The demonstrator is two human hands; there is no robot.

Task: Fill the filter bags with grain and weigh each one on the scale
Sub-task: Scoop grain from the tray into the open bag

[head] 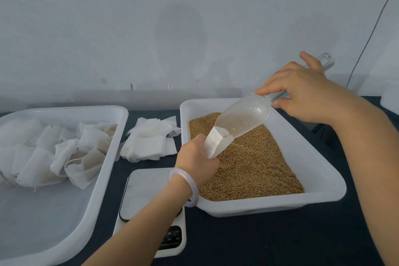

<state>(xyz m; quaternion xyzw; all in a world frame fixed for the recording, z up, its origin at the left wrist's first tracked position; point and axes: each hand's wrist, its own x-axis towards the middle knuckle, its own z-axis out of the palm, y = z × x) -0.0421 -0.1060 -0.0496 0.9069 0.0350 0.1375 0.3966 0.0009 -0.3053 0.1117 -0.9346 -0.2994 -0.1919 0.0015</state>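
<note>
My left hand [197, 155] gripped the filter bag [213, 141] over the grain [254, 162] in the white tray [323, 179] on the table's [280, 239] right side, its open mouth rising just above my fingers. My right hand [302, 90] grasped the clear scoop [244, 116] by its handle, lip tilted down into that mouth. The scale [142, 192] sat near the front edge beneath my left forearm.

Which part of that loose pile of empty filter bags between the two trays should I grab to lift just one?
I'd pinch a free corner of the pile of empty filter bags, along its far right edge where the flat sheets fan out loose. Come from above, since the grain tray and the scale crowd its sides.
</note>
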